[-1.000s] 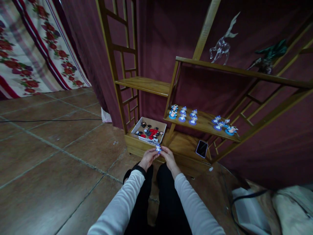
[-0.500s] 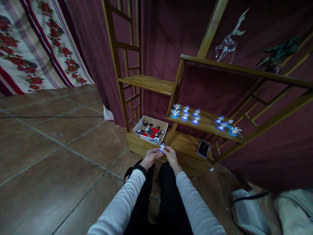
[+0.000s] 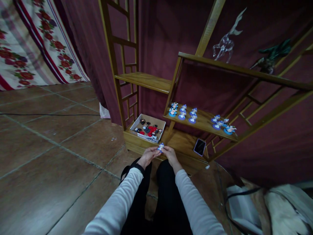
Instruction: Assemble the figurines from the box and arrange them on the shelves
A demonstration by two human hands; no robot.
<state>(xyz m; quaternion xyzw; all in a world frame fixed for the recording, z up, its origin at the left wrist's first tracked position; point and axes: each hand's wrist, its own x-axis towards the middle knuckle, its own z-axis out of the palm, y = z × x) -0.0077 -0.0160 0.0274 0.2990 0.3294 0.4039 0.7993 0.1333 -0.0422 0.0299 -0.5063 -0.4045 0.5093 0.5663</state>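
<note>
Between my two hands is a small purple-and-white figurine, upright and facing me. My left hand grips it from the left with closed fingers, and my right hand pinches its right side. Just beyond them a shallow cardboard box holds several red and black figurines lying in a jumble. Similar purple figurines stand in small groups on the shelf up to the right, along with blue-based ones.
A phone lies on the lower wooden board to the right. A clear deer ornament and a dark green ornament stand on the top shelf. Bags sit on the floor at lower right; a black cable crosses the tiles.
The whole view has shifted slightly, with the shelf and box appearing a little further left and up. Both hands keep holding the purple-and-white figurine in nearly the same pose.
</note>
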